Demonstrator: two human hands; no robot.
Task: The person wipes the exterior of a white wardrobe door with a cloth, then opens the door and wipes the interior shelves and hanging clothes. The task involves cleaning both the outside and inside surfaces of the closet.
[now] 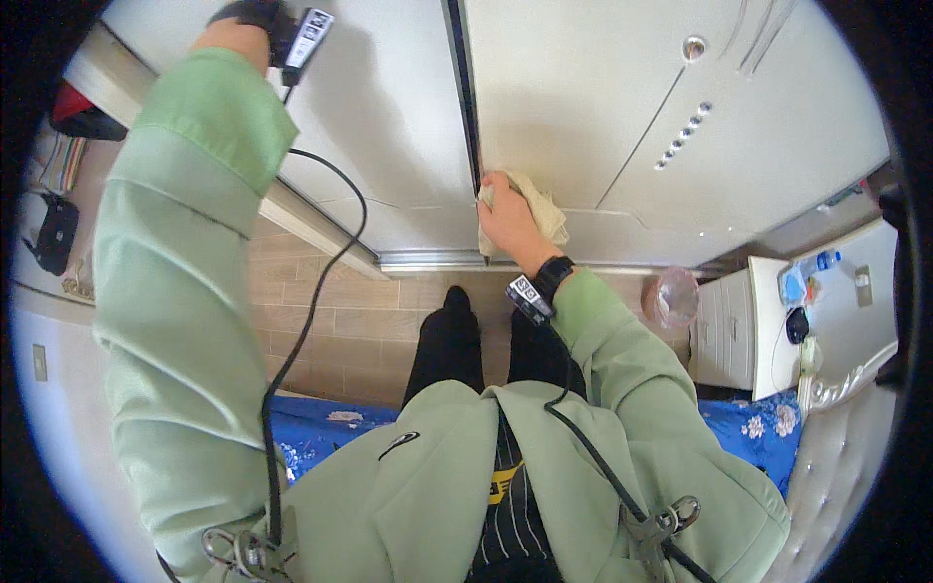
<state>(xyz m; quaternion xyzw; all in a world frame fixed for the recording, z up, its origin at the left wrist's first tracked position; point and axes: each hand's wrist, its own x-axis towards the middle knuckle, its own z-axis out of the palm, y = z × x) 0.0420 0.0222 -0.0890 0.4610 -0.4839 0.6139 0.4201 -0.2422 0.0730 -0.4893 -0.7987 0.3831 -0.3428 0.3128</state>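
My right hand (509,216) is closed round a pale yellow cloth (540,202). It presses the cloth against the white sliding door panel (622,107), low down beside the dark vertical gap (461,87) between two panels. My left arm reaches up along the left white panel (374,126). Only its wrist, with a black strap (255,14), shows at the upper edge; the hand itself lies outside the picture. Both wrists carry small black-and-white devices on black cables.
A bottom rail (437,260) runs under the panels, above a wood-look floor (330,330). To the right stand a pink bin (671,297) and a white drawer cabinet (724,330). A bed with a blue flowered cover (326,428) lies behind my legs. A black cable (316,291) hangs beside my left arm.
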